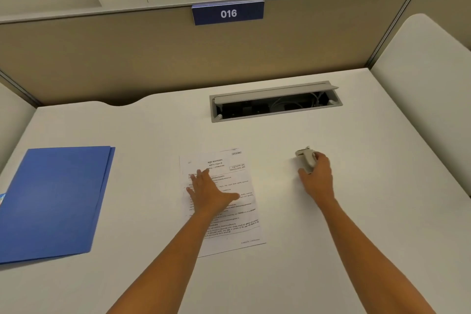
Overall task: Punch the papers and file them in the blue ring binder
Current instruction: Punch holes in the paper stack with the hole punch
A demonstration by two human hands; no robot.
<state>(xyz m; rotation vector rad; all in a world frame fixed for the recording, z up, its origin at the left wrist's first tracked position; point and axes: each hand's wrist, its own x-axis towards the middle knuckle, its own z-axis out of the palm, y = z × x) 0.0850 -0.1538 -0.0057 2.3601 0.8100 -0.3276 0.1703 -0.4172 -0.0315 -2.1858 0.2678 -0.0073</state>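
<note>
Printed papers (235, 227) lie in the middle of the white desk (356, 211). My left hand (210, 192) rests flat on them, fingers spread. To the right, a small grey hole punch (304, 157) stands on the desk, and my right hand (317, 173) curls its fingers around the near side of it. A closed blue binder (54, 201) lies flat at the left side of the desk, well away from both hands.
An open grey cable tray (276, 102) is set into the desk behind the papers. A beige partition (127, 56) with a blue "016" sign (228, 13) closes the back. Padded side panels (420, 79) flank the desk.
</note>
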